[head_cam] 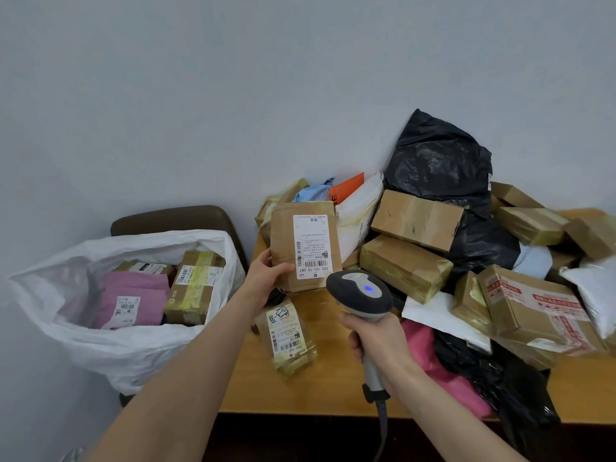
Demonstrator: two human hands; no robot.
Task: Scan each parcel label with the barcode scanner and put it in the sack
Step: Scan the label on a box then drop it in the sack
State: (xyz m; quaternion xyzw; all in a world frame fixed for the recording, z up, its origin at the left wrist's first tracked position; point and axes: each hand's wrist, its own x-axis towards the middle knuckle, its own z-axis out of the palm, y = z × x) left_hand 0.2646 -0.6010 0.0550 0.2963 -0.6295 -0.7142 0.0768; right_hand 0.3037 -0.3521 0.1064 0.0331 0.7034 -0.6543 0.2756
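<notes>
left hand grips parcel upright | right hand grips scanner handle

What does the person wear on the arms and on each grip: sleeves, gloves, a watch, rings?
Nothing worn shows. The left forearm and right forearm are bare to the frame edge, with no sleeves. The left grip and the right grip are ungloved hands; no watch, band or ring is visible.
</notes>
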